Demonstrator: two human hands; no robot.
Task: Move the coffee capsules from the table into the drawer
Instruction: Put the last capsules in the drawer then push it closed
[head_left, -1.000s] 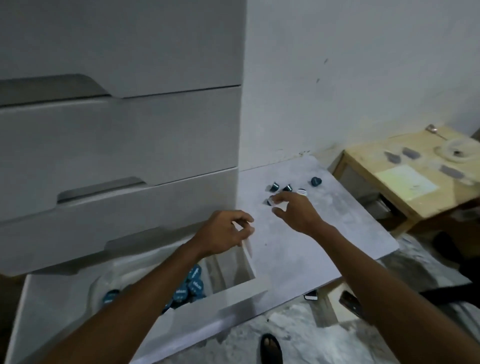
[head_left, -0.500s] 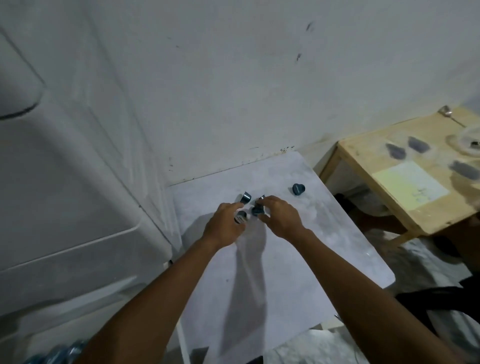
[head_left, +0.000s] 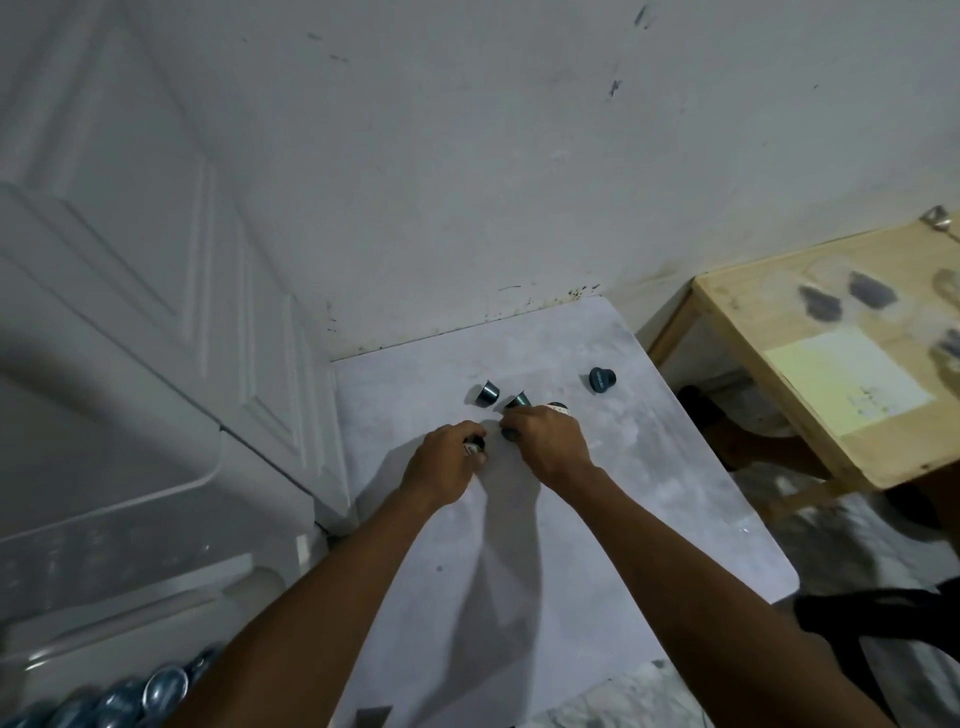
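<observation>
Blue capsules (head_left: 474, 446) gripped by left hand (head_left: 441, 467), right hand (head_left: 550, 441).

Dim, cool, even light from a source outside the frame leaves the left forearm (head_left: 322, 597) and right forearm (head_left: 701, 571) casting soft grey shadows down the pale table (head_left: 649, 467), darkest in the wedge between them. Small glints catch the foil tops of the capsules (head_left: 166, 686) at lower left, smeared by blur like the wooden side table (head_left: 779, 364) at right. Wide-angle distortion bows the white drawer unit (head_left: 156, 312) along the left edge.
</observation>
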